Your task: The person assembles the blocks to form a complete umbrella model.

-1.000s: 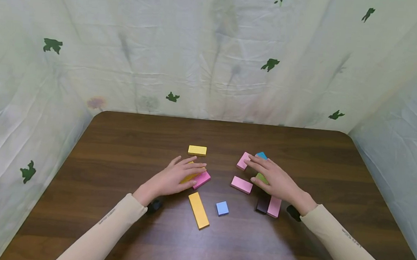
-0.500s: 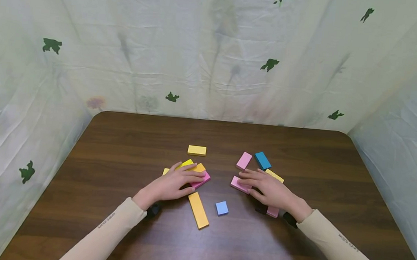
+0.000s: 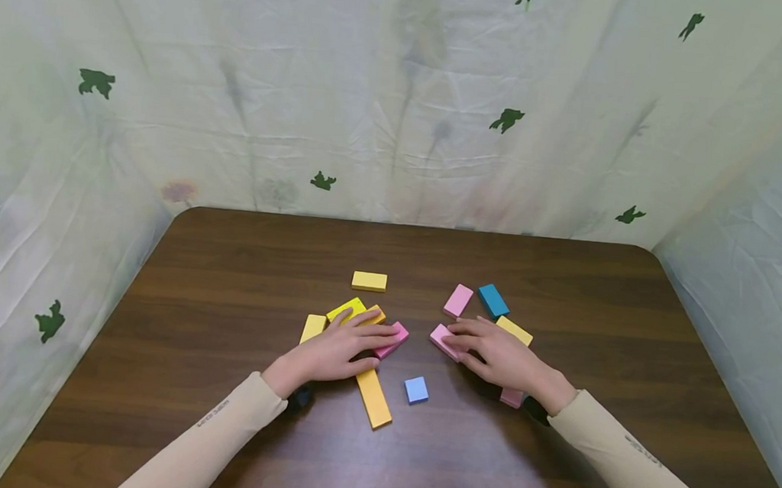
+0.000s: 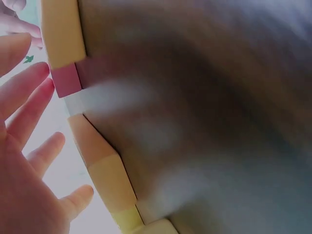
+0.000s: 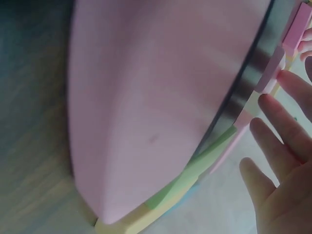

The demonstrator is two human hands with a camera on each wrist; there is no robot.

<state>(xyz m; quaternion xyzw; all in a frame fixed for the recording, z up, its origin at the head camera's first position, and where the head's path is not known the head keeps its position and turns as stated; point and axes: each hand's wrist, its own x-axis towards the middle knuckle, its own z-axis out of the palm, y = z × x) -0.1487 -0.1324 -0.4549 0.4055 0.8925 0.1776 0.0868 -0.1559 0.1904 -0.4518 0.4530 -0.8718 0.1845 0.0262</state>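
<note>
My left hand (image 3: 336,347) reaches from the left with its fingers extended, fingertips on a magenta block (image 3: 401,334). In the left wrist view, two fingertips meet the end of that magenta block (image 4: 67,82). Beneath the hand lie parts of an orange block (image 3: 378,313) and a bright yellow block (image 3: 344,309). My right hand (image 3: 508,355) comes from the right, fingers lightly bent, its fingertips resting on a pink block (image 3: 442,335). In the right wrist view the fingers (image 5: 286,83) are spread beside this pink block (image 5: 271,73). The magenta and pink blocks face each other across a gap.
A long orange block (image 3: 374,403) and a small blue square (image 3: 417,390) lie nearer the front. Behind sit a yellow block (image 3: 370,281), another pink block (image 3: 458,300) and a teal block (image 3: 494,301). A pale yellow block (image 3: 515,330) and a green block (image 5: 214,151) are by the right hand.
My left hand has slid right, moving the magenta block right. My right hand has come left and nearer, onto the pink block, which has shifted slightly left and turned.
</note>
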